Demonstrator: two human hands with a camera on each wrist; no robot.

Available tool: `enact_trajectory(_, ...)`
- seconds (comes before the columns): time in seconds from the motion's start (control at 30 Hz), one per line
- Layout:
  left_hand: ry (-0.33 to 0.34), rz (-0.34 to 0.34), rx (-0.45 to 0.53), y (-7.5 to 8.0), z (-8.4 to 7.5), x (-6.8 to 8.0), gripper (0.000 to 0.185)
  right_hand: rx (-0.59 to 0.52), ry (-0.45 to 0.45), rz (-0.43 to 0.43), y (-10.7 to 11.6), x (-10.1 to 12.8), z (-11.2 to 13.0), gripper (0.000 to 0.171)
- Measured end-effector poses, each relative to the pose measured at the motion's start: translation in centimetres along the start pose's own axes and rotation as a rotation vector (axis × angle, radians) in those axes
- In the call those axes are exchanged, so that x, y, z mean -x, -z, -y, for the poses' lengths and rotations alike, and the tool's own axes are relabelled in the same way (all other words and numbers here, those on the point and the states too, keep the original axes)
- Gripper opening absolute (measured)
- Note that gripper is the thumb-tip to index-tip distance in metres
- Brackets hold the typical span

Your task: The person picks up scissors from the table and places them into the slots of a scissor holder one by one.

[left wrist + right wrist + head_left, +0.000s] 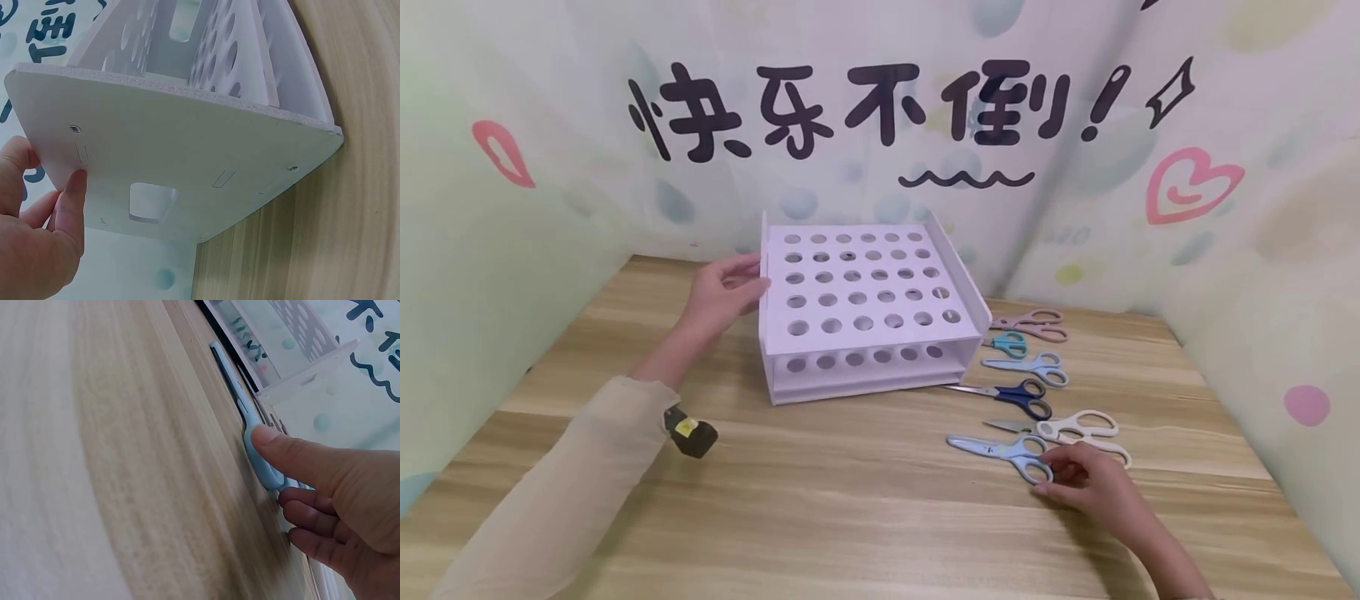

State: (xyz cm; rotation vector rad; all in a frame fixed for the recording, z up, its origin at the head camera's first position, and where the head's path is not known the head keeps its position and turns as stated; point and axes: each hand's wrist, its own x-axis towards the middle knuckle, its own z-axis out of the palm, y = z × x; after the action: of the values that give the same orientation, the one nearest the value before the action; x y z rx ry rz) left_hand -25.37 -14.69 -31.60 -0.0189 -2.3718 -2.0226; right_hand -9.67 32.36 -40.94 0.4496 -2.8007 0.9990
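A white rack (958, 275) with rows of round holes in its shelves stands on the table. My left hand (715, 300) holds the far part of its left side panel (156, 144), with the thumb on the outer face and a finger past the edge. At the front right lies a pair of light blue scissors (1011, 450), blades pointing left. The thumb and index finger of my right hand (1093, 483) pinch its handle. In the right wrist view, the thumb presses the light blue handle (265, 469), while the other fingers curl beneath.
White scissors (1056, 429) lie just behind the right hand. Farther back, right of the rack, are dark blue scissors (1022, 392), pale blue scissors (1030, 364), teal scissors (1011, 343) and mauve scissors (1033, 323). A printed curtain (850, 183) hangs behind the wooden table (775, 492).
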Motion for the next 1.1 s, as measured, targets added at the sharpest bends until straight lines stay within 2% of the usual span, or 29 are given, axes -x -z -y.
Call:
enact_trajectory(0.4, -0.019, 0.008, -0.001, 0.14, 0.02, 0.14, 0.052, 0.026, -0.021, -0.037, -0.29, -0.12, -0.08, 0.027)
enact_trajectory(0.87, -0.014, 0.002, -0.021, 0.2, 0.17, 0.14, 0.052, 0.012, 0.057, -0.026, -0.17, -0.16, -0.24, 0.026)
enact_trajectory(0.97, -0.016, 0.002, -0.005, 0.14, 0.2, 0.16, 0.052, 0.032, 0.047, -0.009, -0.03, -0.26, -0.13, 0.024)
enact_trajectory(1.1, -0.022, 0.002, 0.004, 0.05, 0.22, 0.07, 0.052, 0.03, -0.012, 0.022, 0.19, -0.31, -0.08, 0.024)
